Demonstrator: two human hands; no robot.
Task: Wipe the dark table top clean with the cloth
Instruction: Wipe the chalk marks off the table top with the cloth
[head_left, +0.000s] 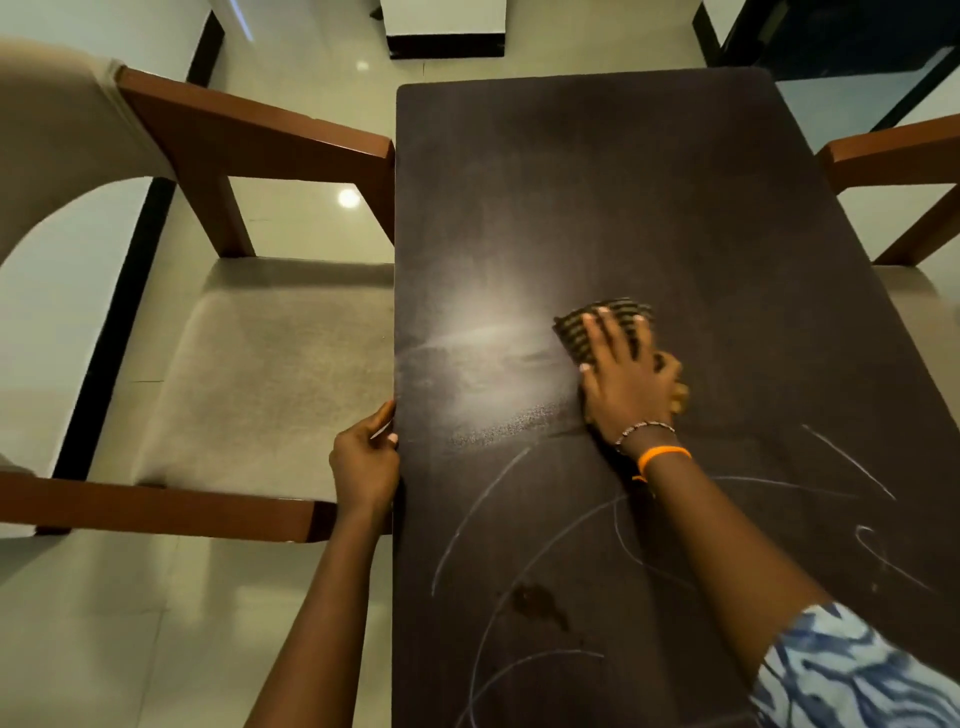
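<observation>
The dark table top (649, 197) fills the middle and right of the head view. White chalk lines (478, 519) curve over its near half, and a dark stain (537, 603) lies near the front. A hazy smear (488, 338) shines left of centre. My right hand (626, 379) presses flat, fingers spread, on a striped dark-and-tan cloth (605, 317) at mid-table. My left hand (366, 467) grips the table's left edge, thumb on top.
A wooden armchair (260, 135) with a beige cushion (249, 374) stands tight against the table's left side. Another wooden chair arm (898, 156) shows at the right edge. Glossy pale floor tiles (119, 623) surround the furniture.
</observation>
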